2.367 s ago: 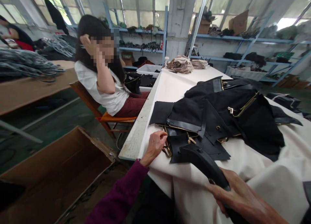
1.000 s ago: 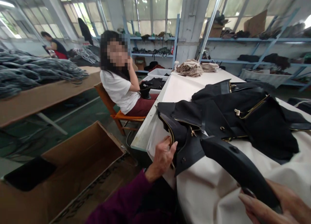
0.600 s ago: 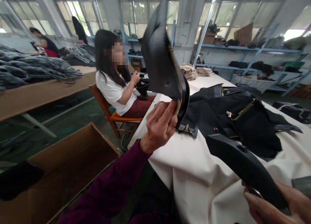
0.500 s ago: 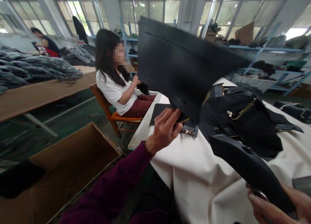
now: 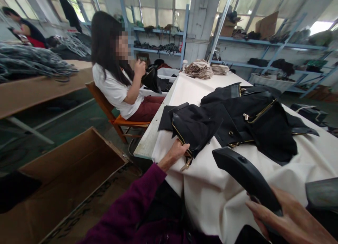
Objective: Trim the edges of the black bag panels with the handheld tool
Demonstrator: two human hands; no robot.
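My left hand (image 5: 174, 153) is closed on the zippered edge of a black bag piece (image 5: 198, 126) at the near edge of the table. This piece lies partly on flat black panels (image 5: 166, 121), and its gold zipper pull hangs just below my fingers. At lower right, my right hand (image 5: 289, 215) wraps round the lower end of a black curved hand-held tool (image 5: 244, 171) with a button on top. The tool's exact kind is unclear. Beyond it, several more black bag pieces (image 5: 266, 127) with gold zippers lie heaped on the white cloth (image 5: 211, 177).
A seated co-worker (image 5: 116, 85) handles a black piece on the left. An open cardboard box (image 5: 87, 166) stands on the floor at lower left. Stacked tan pieces (image 5: 199, 68) lie at the table's far end. A dark grey object (image 5: 322, 193) is at the right edge.
My left hand has brought the black bag piece down from the air onto the table. The tool in my right hand has shifted left in the view.
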